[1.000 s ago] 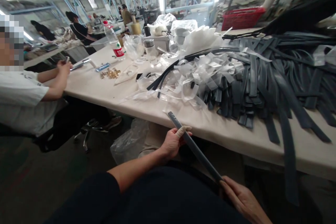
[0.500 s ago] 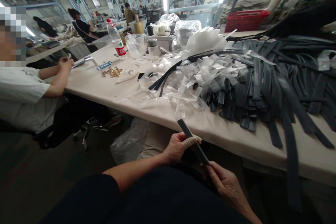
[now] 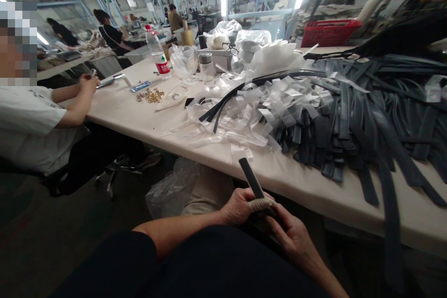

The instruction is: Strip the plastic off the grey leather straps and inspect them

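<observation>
A dark grey strap (image 3: 252, 178) is held in front of me, just off the table's near edge, its free end slanting up and to the left. My left hand (image 3: 240, 207) is closed round it, with a pale covering over the thumb laid across the strap. Close against it, my right hand (image 3: 293, 230) pinches the lower part of the strap. Fingers hide where the two hands meet. On the table beyond lies a large pile of similar dark straps (image 3: 349, 121), some hanging over the edge. Clear plastic strips (image 3: 282, 98) lie heaped beside them.
A cloth-covered table (image 3: 139, 116) spans the view. On it are small gold metal pieces (image 3: 153, 96), a red-labelled bottle (image 3: 160, 60), a glass jar (image 3: 206, 70) and a red basket (image 3: 328, 32). A co-worker (image 3: 38, 116) sits at the left, holding a phone-like object.
My left hand has slid down along the strap towards my right hand, so the two now meet. More of the strap's upper end shows above the left hand. The view shifts slightly.
</observation>
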A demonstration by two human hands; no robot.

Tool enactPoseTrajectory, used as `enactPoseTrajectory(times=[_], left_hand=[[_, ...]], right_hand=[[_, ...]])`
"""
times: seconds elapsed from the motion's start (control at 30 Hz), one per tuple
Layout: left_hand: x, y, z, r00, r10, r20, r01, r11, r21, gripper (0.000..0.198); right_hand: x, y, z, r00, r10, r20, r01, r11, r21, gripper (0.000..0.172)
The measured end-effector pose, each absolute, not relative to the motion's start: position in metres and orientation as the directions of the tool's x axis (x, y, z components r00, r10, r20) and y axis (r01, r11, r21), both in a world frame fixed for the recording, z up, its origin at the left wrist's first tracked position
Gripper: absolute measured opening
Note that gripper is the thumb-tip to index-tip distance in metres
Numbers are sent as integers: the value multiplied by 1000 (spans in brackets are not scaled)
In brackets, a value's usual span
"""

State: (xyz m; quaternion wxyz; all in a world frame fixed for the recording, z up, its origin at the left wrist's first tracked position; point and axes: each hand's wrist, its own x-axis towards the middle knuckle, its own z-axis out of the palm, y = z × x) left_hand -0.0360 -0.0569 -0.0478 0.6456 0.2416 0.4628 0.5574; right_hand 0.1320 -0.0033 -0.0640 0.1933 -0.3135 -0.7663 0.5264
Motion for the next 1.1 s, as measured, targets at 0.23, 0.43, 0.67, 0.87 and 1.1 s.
enactPoseTrajectory(times=[0.23,0.43,0.67,0.87,1.1], left_hand=[[-51,-46,-48,-291,922,-254,-553,55,832,36],[-55,-49,-52,-252,913,-323,-557,136,819,37],[-44,-54,-54,-90,936,-340,-544,240,804,46],[-58,-45,-51,-362,892,-270,-533,40,845,39],[-52,-48,-56,-155,923,-352,-525,225,821,46]], right_hand=[[123,-8,-66,-636,769,-70,290,155,-944,38],[112,-11,-72,-629,777,-31,300,206,-931,37],[104,-9,-68,-606,795,34,270,245,-931,39],[104,-8,-64,-624,782,-15,288,211,-934,38],[97,-7,-56,-604,797,26,267,232,-935,44]])
